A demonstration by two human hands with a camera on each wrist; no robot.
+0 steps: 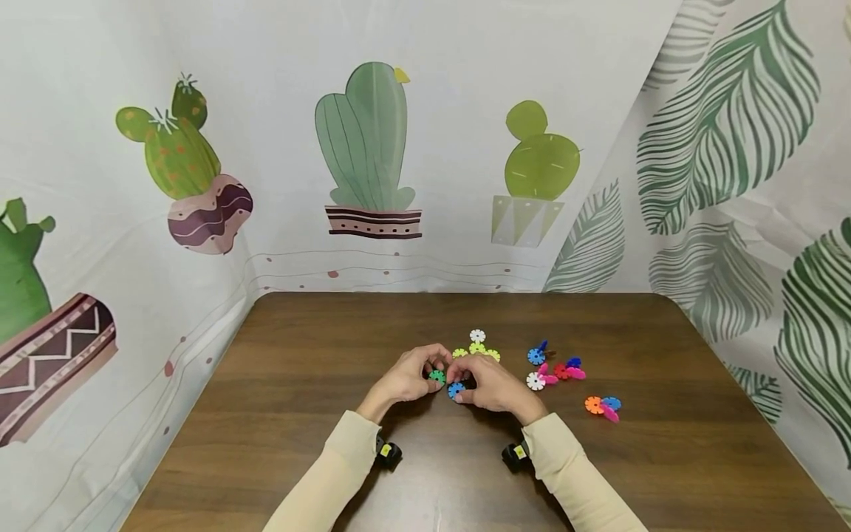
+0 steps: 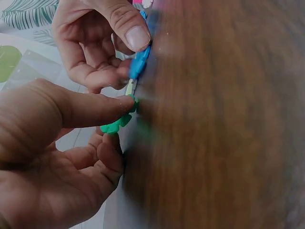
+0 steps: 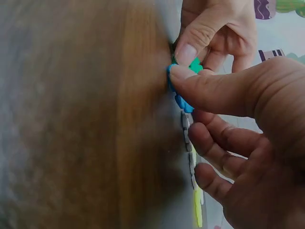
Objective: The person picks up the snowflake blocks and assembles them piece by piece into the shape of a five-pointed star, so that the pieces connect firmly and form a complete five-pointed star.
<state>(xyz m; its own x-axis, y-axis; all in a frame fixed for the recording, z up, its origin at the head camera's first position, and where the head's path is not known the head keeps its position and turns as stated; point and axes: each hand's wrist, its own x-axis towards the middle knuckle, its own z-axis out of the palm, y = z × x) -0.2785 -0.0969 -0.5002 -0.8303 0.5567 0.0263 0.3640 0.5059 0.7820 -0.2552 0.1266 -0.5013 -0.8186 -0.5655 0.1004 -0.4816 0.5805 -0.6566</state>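
Note:
Over the middle of the table, both hands work close together. The left hand [image 1: 411,374] pinches a green notched plastic disc [image 1: 436,377] between thumb and fingers. Facing it, the right hand [image 1: 495,386] pinches a blue notched disc [image 1: 456,390] under its thumb. In the left wrist view the blue disc [image 2: 139,63] lies just beyond the green disc [image 2: 119,123]. The right wrist view has the two discs overlapping near the thumb tips. Behind the right hand lies a group of yellow-green discs [image 1: 477,348] with a white disc [image 1: 477,335] at its far end.
Right of the hands lie several small joined disc clusters: a blue one [image 1: 535,356], a white and pink one [image 1: 535,380], a red one [image 1: 561,371] and an orange one [image 1: 594,404]. A printed cloth [image 1: 452,148] hangs behind the brown wooden table [image 1: 286,428].

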